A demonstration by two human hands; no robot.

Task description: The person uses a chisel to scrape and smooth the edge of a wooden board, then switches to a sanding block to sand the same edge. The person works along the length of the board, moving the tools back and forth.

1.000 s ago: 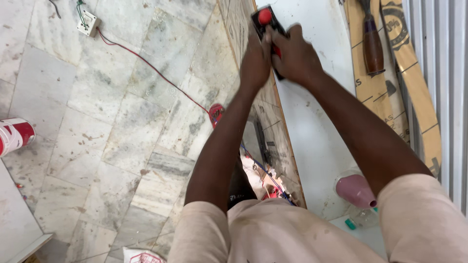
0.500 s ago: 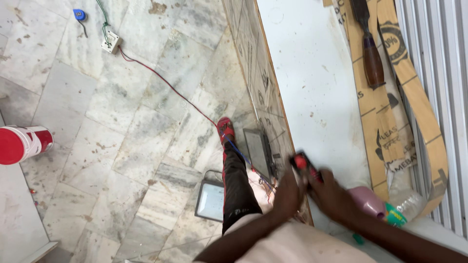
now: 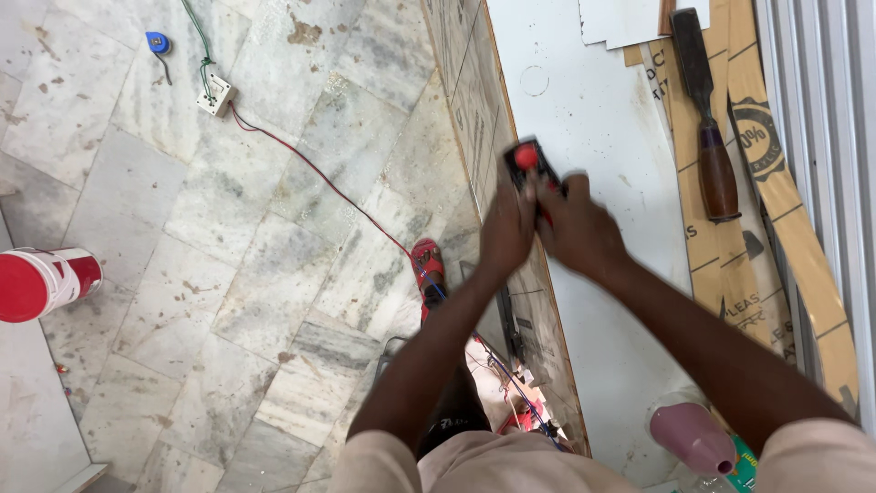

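Both my hands grip a black hand tool with a red knob (image 3: 529, 162) at the left edge of a white board (image 3: 602, 137). My left hand (image 3: 506, 233) holds its near left side. My right hand (image 3: 579, 233) wraps its right side and hides most of the tool's body. The tool sits on the wooden edge strip of the board (image 3: 493, 82), roughly midway along it. Motion blur softens both hands.
A wood-handled chisel (image 3: 707, 119) lies on brown card strips (image 3: 776, 183) at the right. A pink-capped bottle (image 3: 693, 438) stands near my right arm. On the marble floor are a socket box (image 3: 217, 96) with red cable, a blue tape measure (image 3: 157, 42) and a red-and-white tub (image 3: 41, 283).
The tool was far along the board's edge, then drawn back close to my body, and now it is out at mid-length again. The view has shifted with each stroke.
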